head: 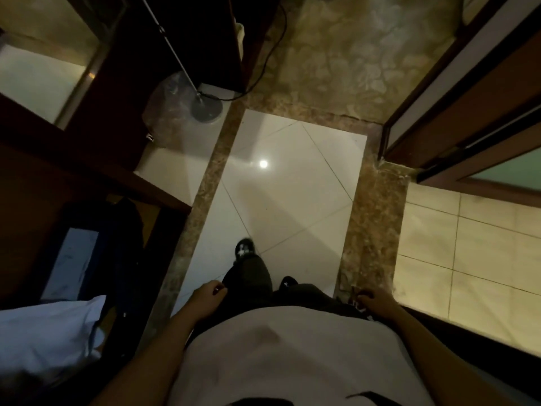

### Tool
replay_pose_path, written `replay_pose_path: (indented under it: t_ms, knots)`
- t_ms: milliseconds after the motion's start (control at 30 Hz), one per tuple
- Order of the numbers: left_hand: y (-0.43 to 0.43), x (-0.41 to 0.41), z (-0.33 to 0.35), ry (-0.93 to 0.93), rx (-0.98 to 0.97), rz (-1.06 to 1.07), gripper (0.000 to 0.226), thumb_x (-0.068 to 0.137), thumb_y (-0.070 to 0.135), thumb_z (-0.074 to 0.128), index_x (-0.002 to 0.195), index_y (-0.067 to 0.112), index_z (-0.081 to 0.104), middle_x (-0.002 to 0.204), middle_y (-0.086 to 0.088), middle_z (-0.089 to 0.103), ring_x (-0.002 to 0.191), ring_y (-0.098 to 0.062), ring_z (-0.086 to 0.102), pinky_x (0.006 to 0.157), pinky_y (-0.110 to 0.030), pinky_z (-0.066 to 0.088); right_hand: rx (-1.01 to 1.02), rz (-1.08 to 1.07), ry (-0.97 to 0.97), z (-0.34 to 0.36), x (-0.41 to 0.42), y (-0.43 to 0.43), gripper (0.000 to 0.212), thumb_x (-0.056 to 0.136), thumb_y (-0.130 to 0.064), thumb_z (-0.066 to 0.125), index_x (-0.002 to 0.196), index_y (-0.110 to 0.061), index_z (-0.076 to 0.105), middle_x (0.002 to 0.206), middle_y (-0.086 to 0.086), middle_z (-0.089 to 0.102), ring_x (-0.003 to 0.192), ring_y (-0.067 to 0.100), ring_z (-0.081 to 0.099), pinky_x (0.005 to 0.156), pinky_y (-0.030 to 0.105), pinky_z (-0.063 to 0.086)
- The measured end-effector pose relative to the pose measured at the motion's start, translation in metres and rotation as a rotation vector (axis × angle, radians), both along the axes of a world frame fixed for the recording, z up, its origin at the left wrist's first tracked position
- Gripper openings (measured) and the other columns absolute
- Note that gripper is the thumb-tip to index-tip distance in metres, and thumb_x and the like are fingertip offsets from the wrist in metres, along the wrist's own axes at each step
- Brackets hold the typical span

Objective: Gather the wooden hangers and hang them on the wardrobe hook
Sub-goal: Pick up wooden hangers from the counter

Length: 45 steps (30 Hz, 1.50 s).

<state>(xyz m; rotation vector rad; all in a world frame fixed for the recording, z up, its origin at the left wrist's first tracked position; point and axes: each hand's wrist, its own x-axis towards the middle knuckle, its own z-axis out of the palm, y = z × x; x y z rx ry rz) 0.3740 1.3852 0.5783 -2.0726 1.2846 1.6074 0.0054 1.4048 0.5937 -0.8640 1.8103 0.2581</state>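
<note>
A person stood on the white floor panel (pixel 292 183), looking straight down. One black shoe (pixel 245 249) was planted on the panel's near part, and the second shoe (pixel 288 281) showed at its near edge, beside the dark trousers (pixel 248 276).

The left hand (pixel 209 294) hung at the panel's near left corner, its grip loosely curled with nothing in it. The right hand (pixel 377 303) hung just past the panel's near right corner, against the trousers. Its fingers were bent over dark cloth there, and whether that grip pinched anything could not be told. Where the wooden hangers were could not be told in the dim view.

Beyond the panel's far left corner stood the round base of a floor lamp (pixel 206 108), with a black cable (pixel 263 68) curling away from it. Left of the panel ran dark wooden furniture (pixel 87 159), with a pale cloth (pixel 49 326) near its near end. Right of the panel lay beige tiles (pixel 468 259) and, farther off, a brown door frame (pixel 439 98).
</note>
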Motion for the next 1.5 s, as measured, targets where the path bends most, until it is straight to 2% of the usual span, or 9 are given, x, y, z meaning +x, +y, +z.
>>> replay_pose_path:
  t_ms: [133,367,533,700,800,967,1100,1233,1500]
  knots:
    - [-0.052,0.003,-0.002,0.016,0.007,0.049,0.022,0.095,0.021,0.045,0.108,0.007,0.057,0.113,-0.017,0.061,0.098,-0.027,0.059,0.085,-0.035,0.047,0.018,0.04,0.003,0.001,0.006,-0.053,0.028,0.094,-0.005,0.043,0.112,0.009,0.059,0.113,0.026,0.061,0.072,0.02,0.048,0.054,0.019,0.043]
    - [-0.166,0.021,-0.007,0.044,0.011,0.142,0.013,0.095,0.016,0.045,0.096,0.011,0.056,0.092,-0.007,0.06,0.091,-0.023,0.057,0.076,-0.028,0.044,-0.083,0.041,-0.072,-0.01,0.037,-0.2,0.029,0.095,-0.011,0.045,0.117,0.004,0.057,0.089,0.014,0.06,0.076,0.024,0.058,0.075,0.036,0.051]
    - [-0.266,0.045,0.005,0.052,-0.009,0.212,0.021,0.095,0.016,0.045,0.075,0.018,0.051,0.077,-0.005,0.052,0.074,-0.019,0.05,0.07,-0.027,0.042,-0.197,0.196,-0.115,0.012,0.074,-0.324,0.03,0.094,-0.016,0.047,0.118,-0.004,0.059,0.112,0.016,0.065,0.097,0.028,0.063,0.088,0.035,0.048]
    - [-0.343,0.055,0.011,0.047,-0.05,0.19,0.021,0.089,0.028,0.051,0.085,0.008,0.057,0.085,-0.011,0.059,0.084,-0.023,0.055,0.072,-0.029,0.045,-0.316,0.244,-0.162,0.031,0.096,-0.412,0.031,0.093,-0.018,0.047,0.12,-0.008,0.059,0.113,0.014,0.065,0.101,0.028,0.062,0.092,0.038,0.048]
    - [-0.39,0.039,0.013,0.036,-0.045,0.123,0.019,0.094,0.019,0.047,0.089,0.004,0.058,0.086,-0.012,0.06,0.083,-0.023,0.056,0.074,-0.031,0.044,-0.32,0.212,-0.161,0.032,0.084,-0.45,0.031,0.092,-0.018,0.047,0.119,-0.011,0.06,0.112,0.011,0.064,0.099,0.025,0.061,0.093,0.038,0.049]
    - [-0.47,-0.021,0.006,0.026,-0.056,0.024,0.012,0.094,0.018,0.047,0.092,0.01,0.056,0.091,-0.013,0.061,0.087,-0.027,0.059,0.075,-0.03,0.047,-0.27,0.131,-0.151,0.018,0.018,-0.499,0.024,0.094,-0.015,0.046,0.112,-0.008,0.061,0.1,0.01,0.061,0.086,0.019,0.055,0.078,0.029,0.044]
    - [-0.533,-0.084,-0.005,0.004,-0.043,-0.051,0.021,0.093,0.02,0.048,0.103,0.005,0.06,0.104,-0.017,0.062,0.093,-0.029,0.058,0.088,-0.035,0.048,-0.211,0.008,-0.117,0.006,-0.055,-0.542,0.016,0.093,-0.013,0.048,0.103,-0.012,0.061,0.102,0.012,0.064,0.092,0.025,0.061,0.086,0.038,0.052]
    - [-0.603,-0.17,0.004,0.049,-0.041,-0.117,0.025,0.094,0.022,0.047,0.108,0.005,0.059,0.111,-0.019,0.063,0.095,-0.028,0.058,0.089,-0.037,0.048,-0.163,-0.069,-0.084,0.016,-0.13,-0.59,0.025,0.095,-0.007,0.044,0.115,0.001,0.057,0.1,0.018,0.059,0.083,0.019,0.056,0.06,0.015,0.045]
    - [-0.73,-0.287,0.035,0.167,-0.142,-0.19,0.028,0.096,0.025,0.044,0.117,0.012,0.057,0.113,-0.01,0.061,0.103,-0.024,0.057,0.093,-0.035,0.046,-0.152,-0.132,-0.075,0.019,-0.22,-0.688,0.024,0.096,-0.011,0.043,0.112,-0.005,0.059,0.089,0.006,0.059,0.08,0.017,0.056,0.073,0.028,0.049]
